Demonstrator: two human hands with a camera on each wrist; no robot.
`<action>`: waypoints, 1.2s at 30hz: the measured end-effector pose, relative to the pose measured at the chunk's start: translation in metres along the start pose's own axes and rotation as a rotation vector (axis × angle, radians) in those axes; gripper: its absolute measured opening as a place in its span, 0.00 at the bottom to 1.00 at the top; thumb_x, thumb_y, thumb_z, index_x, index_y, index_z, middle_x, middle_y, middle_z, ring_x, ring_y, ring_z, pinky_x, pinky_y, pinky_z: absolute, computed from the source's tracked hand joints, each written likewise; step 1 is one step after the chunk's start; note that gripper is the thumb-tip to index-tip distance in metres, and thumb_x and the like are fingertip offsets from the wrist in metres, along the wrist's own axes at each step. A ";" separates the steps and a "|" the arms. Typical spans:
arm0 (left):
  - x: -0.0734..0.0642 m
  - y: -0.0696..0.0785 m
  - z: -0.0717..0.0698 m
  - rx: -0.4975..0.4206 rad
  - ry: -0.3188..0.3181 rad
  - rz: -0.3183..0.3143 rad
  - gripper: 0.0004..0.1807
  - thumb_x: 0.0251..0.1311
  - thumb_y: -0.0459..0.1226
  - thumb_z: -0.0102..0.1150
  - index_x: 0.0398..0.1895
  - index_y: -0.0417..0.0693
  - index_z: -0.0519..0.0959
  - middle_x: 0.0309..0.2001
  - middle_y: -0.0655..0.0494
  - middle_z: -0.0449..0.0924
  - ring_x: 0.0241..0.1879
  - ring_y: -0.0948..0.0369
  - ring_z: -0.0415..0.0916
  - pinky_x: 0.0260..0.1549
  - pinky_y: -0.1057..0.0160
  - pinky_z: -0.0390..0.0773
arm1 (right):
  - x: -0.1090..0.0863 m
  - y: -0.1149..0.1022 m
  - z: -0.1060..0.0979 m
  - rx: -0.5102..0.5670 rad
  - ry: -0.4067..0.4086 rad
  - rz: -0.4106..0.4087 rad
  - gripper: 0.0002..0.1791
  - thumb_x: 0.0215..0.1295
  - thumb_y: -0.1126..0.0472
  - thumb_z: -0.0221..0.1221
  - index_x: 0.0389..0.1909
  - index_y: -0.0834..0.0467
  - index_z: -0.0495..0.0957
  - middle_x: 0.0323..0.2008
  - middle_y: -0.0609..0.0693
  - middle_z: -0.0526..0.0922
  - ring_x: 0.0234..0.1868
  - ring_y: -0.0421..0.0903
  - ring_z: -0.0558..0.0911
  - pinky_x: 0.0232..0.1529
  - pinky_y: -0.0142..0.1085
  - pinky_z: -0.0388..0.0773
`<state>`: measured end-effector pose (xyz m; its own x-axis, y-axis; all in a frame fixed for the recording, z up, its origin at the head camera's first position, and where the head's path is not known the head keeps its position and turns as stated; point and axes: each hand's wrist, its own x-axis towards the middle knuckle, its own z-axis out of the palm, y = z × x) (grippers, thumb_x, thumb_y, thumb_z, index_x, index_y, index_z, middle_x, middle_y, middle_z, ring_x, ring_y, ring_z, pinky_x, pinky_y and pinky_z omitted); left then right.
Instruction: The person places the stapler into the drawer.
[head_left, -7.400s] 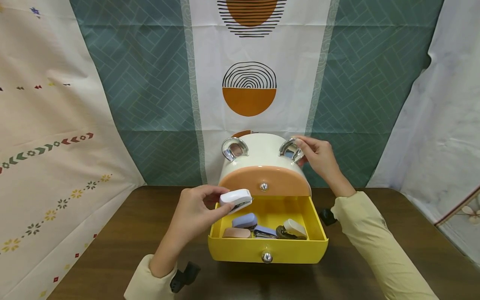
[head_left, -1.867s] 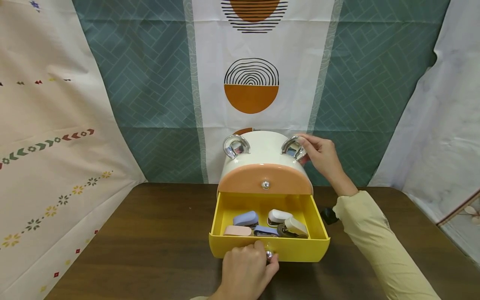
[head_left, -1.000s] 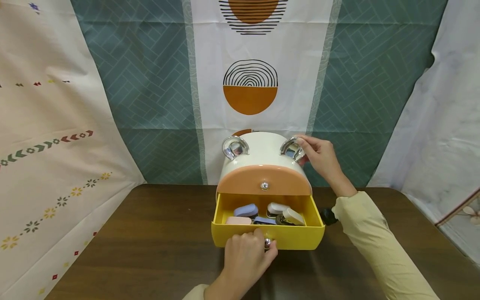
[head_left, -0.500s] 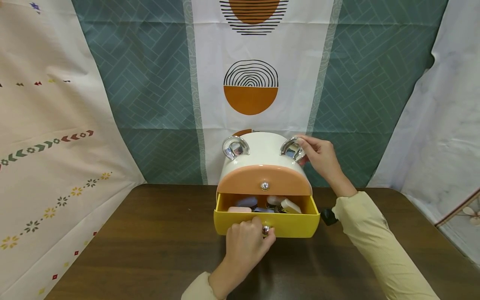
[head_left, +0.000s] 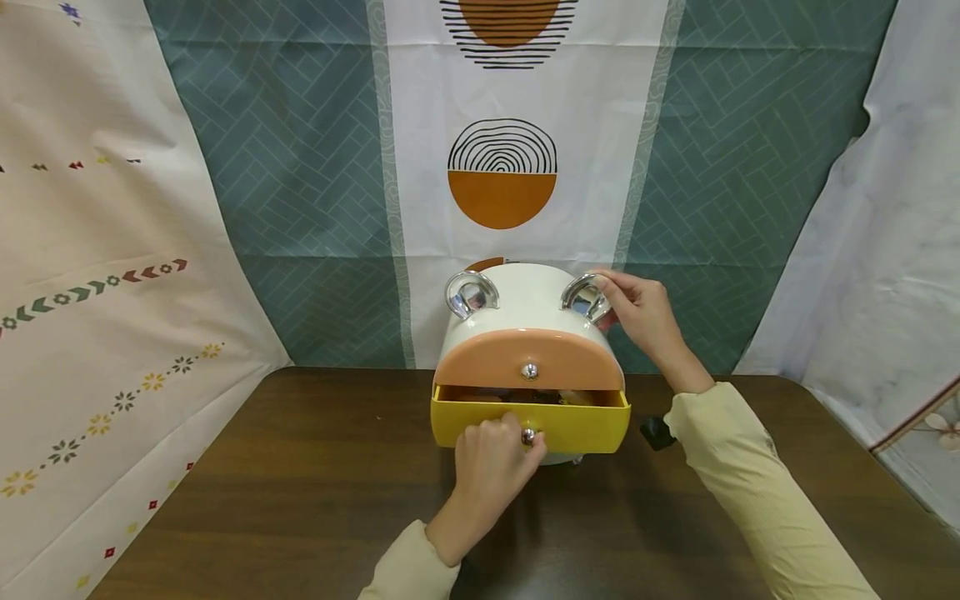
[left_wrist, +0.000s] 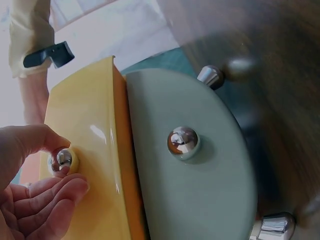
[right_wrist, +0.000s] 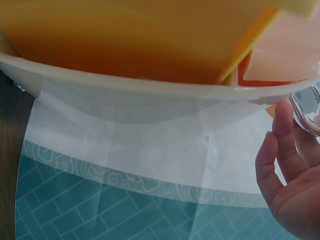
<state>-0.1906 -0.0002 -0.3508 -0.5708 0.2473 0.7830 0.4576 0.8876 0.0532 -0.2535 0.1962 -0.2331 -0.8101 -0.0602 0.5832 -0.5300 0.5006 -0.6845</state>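
Observation:
A small white drawer cabinet (head_left: pixel 528 296) stands on the table. Its yellow drawer (head_left: pixel 465 427) juts partway out, and the staplers (head_left: pixel 543 397) inside are mostly in shadow and hidden behind its front. My left hand (head_left: pixel 491 467) holds the drawer's round silver knob; the left wrist view shows thumb and fingers about that knob (left_wrist: pixel 63 160). At the cabinet's top right, my right hand (head_left: pixel 643 315) grips a shiny silver ear-shaped ring (head_left: pixel 572 292). The right wrist view has the fingers of the right hand (right_wrist: pixel 295 175) against this ring at the cabinet's edge.
Above the yellow drawer is an orange drawer front (head_left: pixel 483 358), flush with the cabinet. A grey-green lower drawer front (left_wrist: pixel 165 100) with its own knob sits below. A second silver ring (head_left: pixel 469 297) tops the left side. Patterned cloth (head_left: pixel 502 92) hangs behind the brown table (head_left: pixel 300 483).
A white stapler once in the left hand went into the drawer. That hand then took the knob, and the yellow drawer has slid inward, covering most of the staplers. The right hand stayed on the ring.

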 end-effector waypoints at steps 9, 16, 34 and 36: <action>0.007 -0.003 0.008 -0.016 -0.006 -0.029 0.27 0.41 0.45 0.64 0.04 0.51 0.55 0.09 0.63 0.44 0.09 0.67 0.43 0.08 0.72 0.44 | 0.000 0.002 0.001 -0.018 0.007 -0.001 0.18 0.67 0.63 0.50 0.52 0.68 0.73 0.34 0.69 0.79 0.16 0.39 0.77 0.19 0.26 0.71; 0.011 -0.005 0.013 -0.019 -0.004 -0.038 0.27 0.40 0.45 0.63 0.04 0.52 0.54 0.09 0.64 0.44 0.09 0.67 0.44 0.08 0.72 0.44 | 0.008 0.028 0.002 -0.013 0.016 -0.010 0.19 0.66 0.58 0.51 0.53 0.63 0.74 0.34 0.65 0.80 0.16 0.36 0.77 0.16 0.29 0.69; 0.017 -0.006 0.016 -0.043 -0.051 -0.076 0.26 0.41 0.44 0.63 0.03 0.52 0.55 0.07 0.64 0.45 0.07 0.66 0.46 0.07 0.72 0.45 | 0.011 0.037 0.004 0.000 0.026 -0.037 0.20 0.66 0.53 0.51 0.52 0.60 0.76 0.33 0.63 0.81 0.15 0.37 0.77 0.16 0.30 0.71; 0.016 -0.006 0.017 -0.041 -0.054 -0.076 0.26 0.41 0.45 0.63 0.03 0.52 0.56 0.07 0.64 0.45 0.07 0.66 0.46 0.07 0.72 0.44 | 0.011 0.038 0.004 -0.001 0.028 -0.037 0.20 0.66 0.53 0.51 0.52 0.60 0.76 0.33 0.63 0.81 0.15 0.37 0.77 0.16 0.30 0.71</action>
<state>-0.2140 0.0050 -0.3485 -0.6405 0.2014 0.7411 0.4387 0.8880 0.1377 -0.2834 0.2111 -0.2545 -0.7826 -0.0545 0.6201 -0.5593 0.4992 -0.6619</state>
